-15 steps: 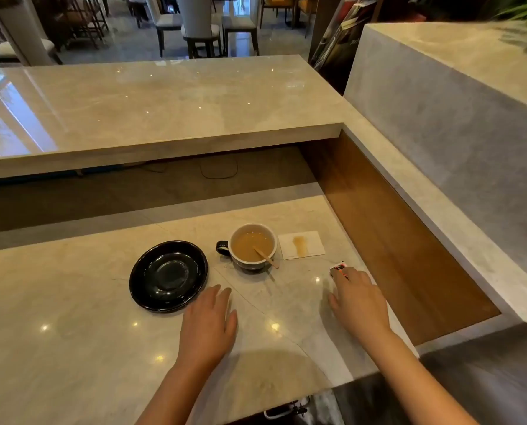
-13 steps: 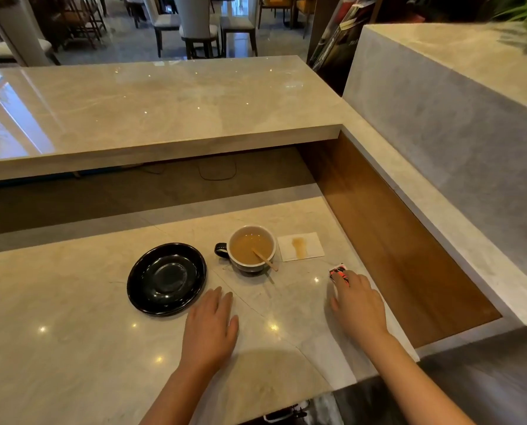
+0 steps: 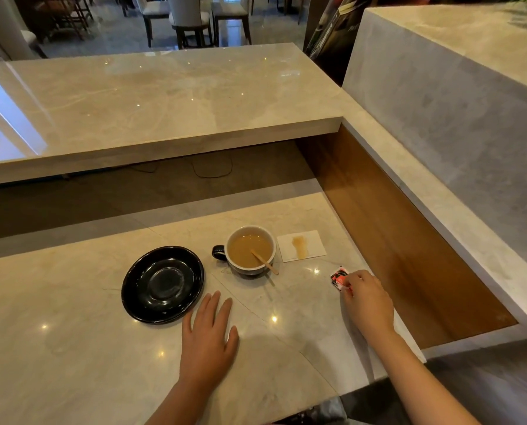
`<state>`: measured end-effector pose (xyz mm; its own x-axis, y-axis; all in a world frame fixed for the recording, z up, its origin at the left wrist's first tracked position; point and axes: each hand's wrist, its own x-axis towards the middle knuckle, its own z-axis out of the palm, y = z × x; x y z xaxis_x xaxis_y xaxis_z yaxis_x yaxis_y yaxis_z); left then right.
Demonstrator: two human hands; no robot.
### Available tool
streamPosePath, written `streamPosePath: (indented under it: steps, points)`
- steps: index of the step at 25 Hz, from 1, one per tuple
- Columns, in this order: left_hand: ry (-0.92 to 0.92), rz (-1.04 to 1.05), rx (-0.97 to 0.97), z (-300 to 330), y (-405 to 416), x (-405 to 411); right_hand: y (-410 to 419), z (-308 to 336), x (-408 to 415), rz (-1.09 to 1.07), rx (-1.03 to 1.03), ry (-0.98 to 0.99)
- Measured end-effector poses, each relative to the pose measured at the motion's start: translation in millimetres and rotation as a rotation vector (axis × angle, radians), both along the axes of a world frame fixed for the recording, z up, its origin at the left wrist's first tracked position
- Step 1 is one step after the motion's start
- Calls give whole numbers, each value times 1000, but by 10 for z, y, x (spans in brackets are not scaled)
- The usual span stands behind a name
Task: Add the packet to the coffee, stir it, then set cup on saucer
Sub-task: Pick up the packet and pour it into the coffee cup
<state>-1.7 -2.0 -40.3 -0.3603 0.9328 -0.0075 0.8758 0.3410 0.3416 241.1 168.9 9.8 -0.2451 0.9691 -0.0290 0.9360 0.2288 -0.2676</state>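
A: Packet [image 3: 338,277] — where's it seen?
B: Small red/black/white packet, flat on the table [image 3: 72,348], far right, near the edge by the wooden recess. Its near end is pinched by the right hand [image 3: 367,299]; fingertips curled onto it.
A: And the cup [image 3: 251,250]?
B: Stood on the table, well apart from the packet, to its left. Dark outside, pale inside, handle turned left. Light brown coffee is held in it, w/ a wooden stir stick [image 3: 264,262] leaned over the near-right rim.
A: Saucer [image 3: 163,284]?
B: Black, glossy, left of the cup, not touching it. Nothing is carried on it.
A: Left hand [image 3: 208,337]?
B: Laid palm-down on the table, fingers spread flat, just beside the saucer's near-right edge. Nothing is gripped.
A: Anything else?
B: White napkin [image 3: 301,250] w/ a brown stain, just right of the cup.
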Motion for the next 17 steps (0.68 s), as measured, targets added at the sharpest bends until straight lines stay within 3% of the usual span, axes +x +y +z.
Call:
streamPosePath:
  steps: [4,9,13,17]
  points:
    - [-27,-11,23,21,4,0,85,3,39,-103,-34,81]
    - [-44,4,13,13,16,-7,160,-24,42,-173,-126,33]
    - [-46,10,19,9,9,-6,133,-84,30,-218,-284,276]
    - [-46,10,4,28,9,1,39,-80,-19,-234,-292,510]
